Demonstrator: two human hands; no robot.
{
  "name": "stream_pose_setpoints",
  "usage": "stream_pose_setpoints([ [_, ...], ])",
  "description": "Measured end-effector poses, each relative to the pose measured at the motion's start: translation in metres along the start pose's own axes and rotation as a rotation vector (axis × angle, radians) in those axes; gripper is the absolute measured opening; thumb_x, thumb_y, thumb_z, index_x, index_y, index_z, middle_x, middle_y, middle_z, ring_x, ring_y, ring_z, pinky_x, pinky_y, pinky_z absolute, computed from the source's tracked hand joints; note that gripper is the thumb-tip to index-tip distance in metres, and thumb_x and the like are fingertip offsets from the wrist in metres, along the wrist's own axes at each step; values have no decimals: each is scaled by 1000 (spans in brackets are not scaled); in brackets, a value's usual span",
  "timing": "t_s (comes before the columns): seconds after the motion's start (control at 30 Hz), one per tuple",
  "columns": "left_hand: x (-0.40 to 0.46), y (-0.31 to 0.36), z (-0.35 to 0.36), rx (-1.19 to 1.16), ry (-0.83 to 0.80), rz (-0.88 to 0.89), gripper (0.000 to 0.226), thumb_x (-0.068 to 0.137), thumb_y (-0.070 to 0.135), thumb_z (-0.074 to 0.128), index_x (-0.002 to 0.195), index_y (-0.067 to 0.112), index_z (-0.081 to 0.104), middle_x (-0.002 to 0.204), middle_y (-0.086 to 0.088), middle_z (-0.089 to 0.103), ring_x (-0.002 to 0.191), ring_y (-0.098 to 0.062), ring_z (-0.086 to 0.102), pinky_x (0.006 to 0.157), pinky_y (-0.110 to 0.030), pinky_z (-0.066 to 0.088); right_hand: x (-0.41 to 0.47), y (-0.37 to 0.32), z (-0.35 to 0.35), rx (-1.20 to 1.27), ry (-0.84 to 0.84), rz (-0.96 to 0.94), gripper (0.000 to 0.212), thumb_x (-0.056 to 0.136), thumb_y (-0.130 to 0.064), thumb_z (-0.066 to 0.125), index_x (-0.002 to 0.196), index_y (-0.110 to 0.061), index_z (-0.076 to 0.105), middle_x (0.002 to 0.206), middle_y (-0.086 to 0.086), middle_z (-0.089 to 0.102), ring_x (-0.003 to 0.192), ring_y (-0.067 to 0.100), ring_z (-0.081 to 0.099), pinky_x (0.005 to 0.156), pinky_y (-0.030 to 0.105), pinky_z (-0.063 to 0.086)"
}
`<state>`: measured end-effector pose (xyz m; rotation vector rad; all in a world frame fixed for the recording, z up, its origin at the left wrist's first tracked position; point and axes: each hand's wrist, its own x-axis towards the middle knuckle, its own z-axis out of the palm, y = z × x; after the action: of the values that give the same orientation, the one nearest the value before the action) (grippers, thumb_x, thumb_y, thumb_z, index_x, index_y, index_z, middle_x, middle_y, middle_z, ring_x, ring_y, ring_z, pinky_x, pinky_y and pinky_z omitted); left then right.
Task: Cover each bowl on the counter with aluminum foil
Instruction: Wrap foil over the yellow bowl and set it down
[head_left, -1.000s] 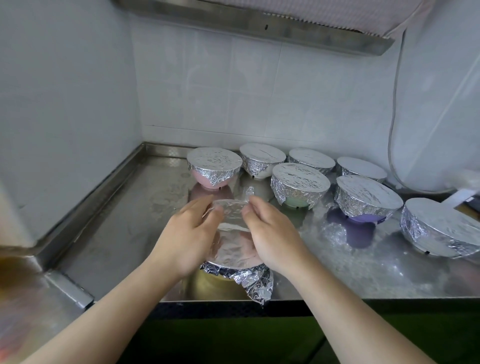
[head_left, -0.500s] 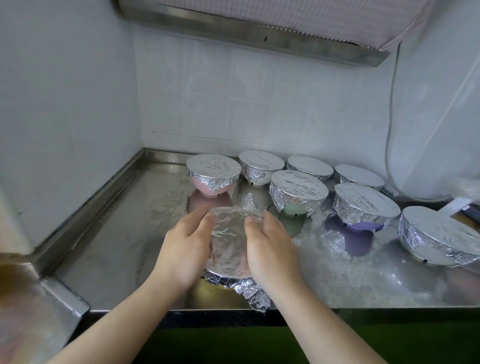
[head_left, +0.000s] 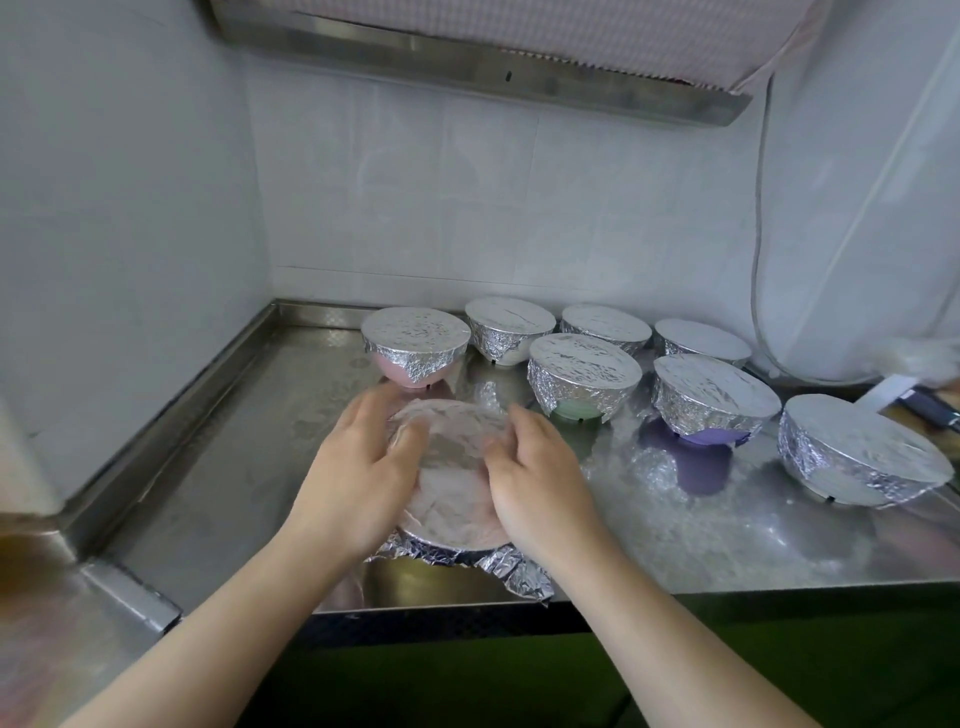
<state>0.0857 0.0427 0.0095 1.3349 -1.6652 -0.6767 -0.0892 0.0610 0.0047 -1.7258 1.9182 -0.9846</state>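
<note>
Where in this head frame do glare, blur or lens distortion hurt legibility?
Head view: the wide lens bows the steel range hood edge and the wall lines; the stainless steel counter mirrors the purple bowl as a smeared patch; the foil sheet on the near bowl looks washed out and soft between the left hand and right hand; the far right edge is smeared.

Both hands press on one foil sheet (head_left: 449, 488) over a bowl at the counter's (head_left: 218, 467) near edge: left hand (head_left: 358, 483) on its left side, right hand (head_left: 540, 493) on its right. Seven foil-covered bowls stand behind and right of the hands. Nearest, just behind the left fingers, is one bowl (head_left: 415, 348); farthest right is another (head_left: 857, 457).
</note>
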Motion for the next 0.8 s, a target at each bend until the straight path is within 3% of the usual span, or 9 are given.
stream_pose_setpoints([
  [0.07, 1, -1, -1, 66, -61, 94, 36, 104, 30, 49, 139, 33, 57, 136, 20, 57, 124, -5, 53, 104, -28, 40, -5, -1, 3, -41, 58, -40, 56, 110, -32, 43, 163, -17, 32, 164, -4, 36, 150, 14, 32, 119, 28, 27],
  [0.2, 2, -3, 1, 105, -116, 98, 19, 102, 13, 46, 104, 23, 62, 91, 9, 63, 85, -10, 55, 80, -32, 44, -6, -7, 8, -40, 31, -7, 58, 111, -39, 41, 165, -18, 31, 168, -3, 35, 154, 16, 30, 123, 33, 26],
  [0.33, 1, -2, 1, 0, -76, -1, 26, 105, 22, 45, 94, 38, 62, 96, 9, 67, 94, 6, 57, 81, -9, 41, 3, -6, 4, 38, -21, 15, 57, 111, -44, 41, 163, -19, 38, 166, -2, 40, 153, 17, 34, 124, 34, 26],
  [0.37, 2, -4, 4, -18, -67, -18, 26, 106, 25, 46, 95, 42, 62, 100, 10, 67, 93, 3, 60, 82, -9, 42, 3, -5, 4, 63, -21, 20, 55, 111, -44, 42, 161, -20, 42, 163, -2, 43, 151, 17, 37, 124, 36, 29],
  [0.47, 1, -6, 9, -88, -30, -58, 27, 104, 29, 45, 105, 49, 63, 112, 15, 66, 97, -18, 64, 90, -31, 49, 3, -4, 3, 104, -19, 19, 52, 110, -45, 42, 156, -22, 48, 158, -4, 48, 147, 16, 41, 122, 42, 32],
  [0.6, -2, -2, 8, -112, -23, -91, 34, 104, 28, 43, 94, 56, 59, 105, 15, 67, 100, -16, 62, 90, -35, 50, 4, -4, 2, 147, -18, 30, 49, 108, -46, 43, 150, -24, 55, 152, -6, 53, 144, 15, 45, 116, 36, 35],
  [0.7, -4, -1, 8, -51, -4, -83, 27, 105, 28, 41, 97, 42, 62, 102, 24, 61, 95, -8, 56, 89, -18, 45, -3, -6, 3, 206, 54, 53, 62, 104, -53, 39, 158, -22, 44, 162, -5, 44, 151, 15, 38, 124, 37, 30],
  [0.73, -5, -2, 9, -23, 8, -68, 26, 105, 28, 40, 101, 30, 65, 100, 19, 63, 94, -9, 56, 87, -18, 44, -8, -7, 3, 207, 84, 62, 61, 108, -49, 39, 162, -21, 38, 166, -6, 37, 153, 13, 33, 124, 31, 26],
  [0.8, -5, -6, 11, 5, 33, -25, 31, 105, 35, 38, 108, 18, 64, 107, 4, 67, 100, -18, 60, 88, -35, 49, -19, -6, 6, 201, 114, 49, 59, 111, -42, 40, 165, -20, 31, 170, -6, 31, 155, 10, 28, 121, 25, 22],
])
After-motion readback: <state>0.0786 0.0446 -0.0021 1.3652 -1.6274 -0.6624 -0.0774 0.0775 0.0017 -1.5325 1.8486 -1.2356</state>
